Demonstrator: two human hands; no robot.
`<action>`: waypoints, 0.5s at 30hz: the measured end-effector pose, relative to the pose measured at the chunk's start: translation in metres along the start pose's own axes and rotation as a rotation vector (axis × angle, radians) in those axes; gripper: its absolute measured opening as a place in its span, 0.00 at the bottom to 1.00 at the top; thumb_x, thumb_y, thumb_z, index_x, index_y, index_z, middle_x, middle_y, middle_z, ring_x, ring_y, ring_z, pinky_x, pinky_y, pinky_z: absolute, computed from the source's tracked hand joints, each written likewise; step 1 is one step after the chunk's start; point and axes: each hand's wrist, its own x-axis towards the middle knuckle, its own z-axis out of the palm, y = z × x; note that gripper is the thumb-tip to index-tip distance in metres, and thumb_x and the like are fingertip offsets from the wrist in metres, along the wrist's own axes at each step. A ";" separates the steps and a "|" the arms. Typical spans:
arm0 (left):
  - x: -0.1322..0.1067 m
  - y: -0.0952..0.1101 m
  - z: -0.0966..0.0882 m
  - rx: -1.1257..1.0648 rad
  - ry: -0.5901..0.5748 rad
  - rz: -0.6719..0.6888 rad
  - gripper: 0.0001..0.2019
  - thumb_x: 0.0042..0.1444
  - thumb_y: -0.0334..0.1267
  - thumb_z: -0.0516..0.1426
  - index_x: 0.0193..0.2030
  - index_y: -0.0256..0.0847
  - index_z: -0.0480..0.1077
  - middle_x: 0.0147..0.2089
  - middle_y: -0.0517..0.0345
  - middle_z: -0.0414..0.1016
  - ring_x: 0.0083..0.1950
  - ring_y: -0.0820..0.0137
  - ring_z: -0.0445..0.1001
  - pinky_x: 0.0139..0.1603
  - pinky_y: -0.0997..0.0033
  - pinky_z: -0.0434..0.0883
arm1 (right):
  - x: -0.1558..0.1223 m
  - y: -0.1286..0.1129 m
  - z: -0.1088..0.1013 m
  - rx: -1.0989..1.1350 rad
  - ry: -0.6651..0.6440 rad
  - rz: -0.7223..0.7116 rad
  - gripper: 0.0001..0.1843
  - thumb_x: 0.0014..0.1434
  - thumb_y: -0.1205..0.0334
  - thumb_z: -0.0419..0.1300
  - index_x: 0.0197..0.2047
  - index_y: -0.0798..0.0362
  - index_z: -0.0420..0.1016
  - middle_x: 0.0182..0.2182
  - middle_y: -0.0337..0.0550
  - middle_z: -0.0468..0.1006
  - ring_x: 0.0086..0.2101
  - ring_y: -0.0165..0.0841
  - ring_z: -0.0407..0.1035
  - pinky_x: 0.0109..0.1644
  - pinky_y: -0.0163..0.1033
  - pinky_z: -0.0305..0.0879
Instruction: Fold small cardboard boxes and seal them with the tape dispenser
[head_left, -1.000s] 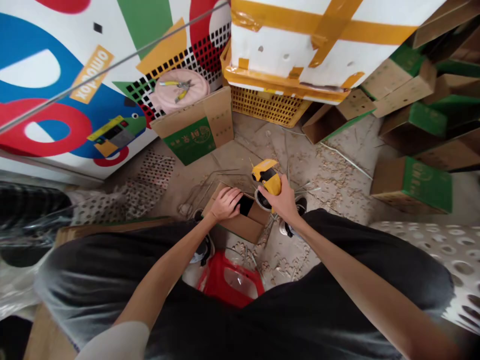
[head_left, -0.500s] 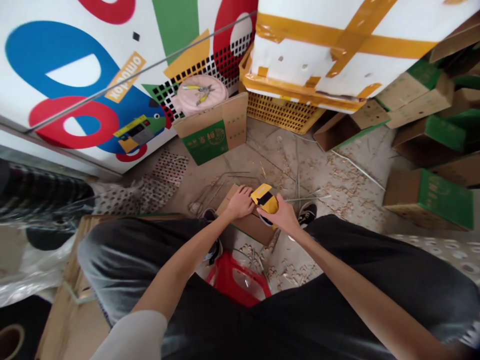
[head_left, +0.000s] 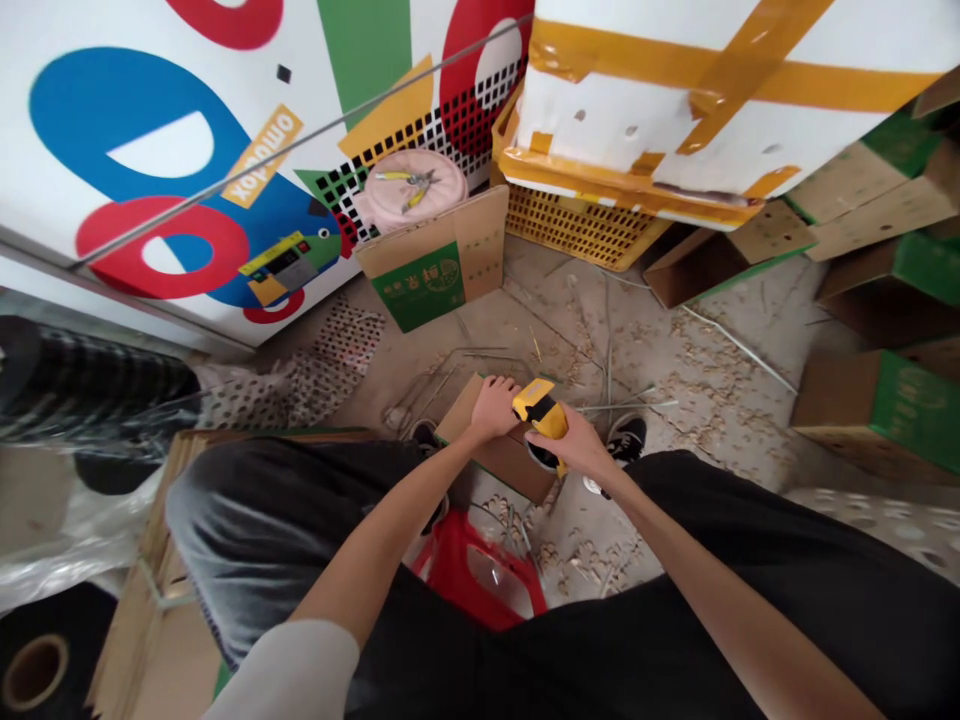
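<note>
Between my feet stands a brown cardboard box (head_left: 519, 468). My left hand (head_left: 495, 408) holds its far edge, fingers bent over the board. At the box's upper right, my right hand (head_left: 579, 442) grips a yellow hand tool (head_left: 541, 408) with a black band and a flat yellow front plate. A dark round part shows under the tool, but its exact kind is unclear. The tool's front lies close to the fingertips of my left hand. The inside of the box is out of sight.
A flattened green-and-brown carton (head_left: 439, 265) leans before a pink round stool (head_left: 417, 192) bearing yellow-handled pliers (head_left: 409, 182). Behind are a yellow crate (head_left: 577, 225) and a taped white foam box (head_left: 645, 120). Green-brown cartons (head_left: 877, 410) stand right; a red stool (head_left: 457, 570) is below me.
The yellow tool has tilted in my right hand, its body now turned more downward. My left hand stays on the box. The whole view has shifted slightly.
</note>
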 end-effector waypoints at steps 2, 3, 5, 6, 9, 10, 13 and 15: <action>-0.001 -0.002 -0.003 -0.068 0.018 -0.001 0.14 0.68 0.39 0.54 0.51 0.38 0.78 0.55 0.41 0.79 0.59 0.53 0.74 0.65 0.50 0.66 | 0.001 0.002 0.000 0.075 0.008 -0.006 0.28 0.48 0.48 0.73 0.50 0.49 0.76 0.44 0.44 0.85 0.43 0.42 0.77 0.48 0.45 0.71; -0.003 -0.003 -0.006 -0.105 0.044 0.006 0.14 0.67 0.37 0.53 0.53 0.38 0.77 0.56 0.42 0.79 0.60 0.54 0.74 0.65 0.51 0.67 | 0.001 0.002 0.000 0.098 0.017 -0.007 0.30 0.47 0.49 0.74 0.52 0.49 0.76 0.45 0.44 0.85 0.44 0.42 0.78 0.48 0.45 0.71; -0.013 -0.008 -0.014 -0.169 0.128 0.048 0.18 0.65 0.33 0.51 0.57 0.37 0.74 0.62 0.40 0.75 0.64 0.56 0.72 0.67 0.53 0.68 | -0.002 0.001 0.000 0.110 0.039 -0.001 0.34 0.46 0.51 0.74 0.56 0.49 0.74 0.46 0.44 0.85 0.44 0.42 0.78 0.49 0.45 0.72; -0.020 -0.012 -0.019 -0.191 0.176 0.079 0.20 0.64 0.32 0.51 0.61 0.37 0.72 0.66 0.38 0.73 0.68 0.56 0.70 0.69 0.53 0.68 | -0.004 0.000 0.000 0.108 0.046 -0.004 0.35 0.46 0.52 0.74 0.57 0.49 0.74 0.46 0.44 0.85 0.45 0.42 0.79 0.50 0.45 0.72; -0.049 -0.028 -0.034 -0.195 0.313 0.102 0.26 0.65 0.36 0.54 0.70 0.38 0.64 0.73 0.37 0.67 0.75 0.53 0.64 0.74 0.47 0.65 | -0.009 -0.003 -0.001 0.079 0.044 -0.023 0.36 0.48 0.57 0.73 0.60 0.47 0.72 0.47 0.45 0.85 0.46 0.44 0.80 0.50 0.45 0.71; -0.060 -0.034 -0.037 -0.188 0.354 0.059 0.27 0.66 0.39 0.55 0.71 0.38 0.62 0.73 0.36 0.67 0.76 0.52 0.64 0.75 0.45 0.65 | -0.011 -0.004 -0.002 0.065 0.038 -0.035 0.37 0.48 0.58 0.73 0.61 0.46 0.72 0.47 0.45 0.85 0.46 0.44 0.80 0.50 0.45 0.71; -0.087 -0.048 -0.035 -0.306 0.435 -0.193 0.30 0.69 0.46 0.58 0.73 0.38 0.58 0.71 0.33 0.70 0.73 0.52 0.69 0.72 0.46 0.70 | -0.014 -0.005 -0.002 0.037 0.023 -0.079 0.38 0.49 0.59 0.72 0.63 0.45 0.71 0.47 0.46 0.86 0.47 0.48 0.81 0.50 0.46 0.71; -0.097 -0.053 -0.026 -0.500 0.402 -0.366 0.28 0.71 0.50 0.56 0.72 0.39 0.59 0.67 0.35 0.74 0.68 0.56 0.76 0.67 0.50 0.75 | -0.015 -0.004 -0.002 0.038 0.028 -0.098 0.36 0.50 0.58 0.72 0.63 0.45 0.71 0.48 0.47 0.86 0.48 0.49 0.81 0.50 0.47 0.72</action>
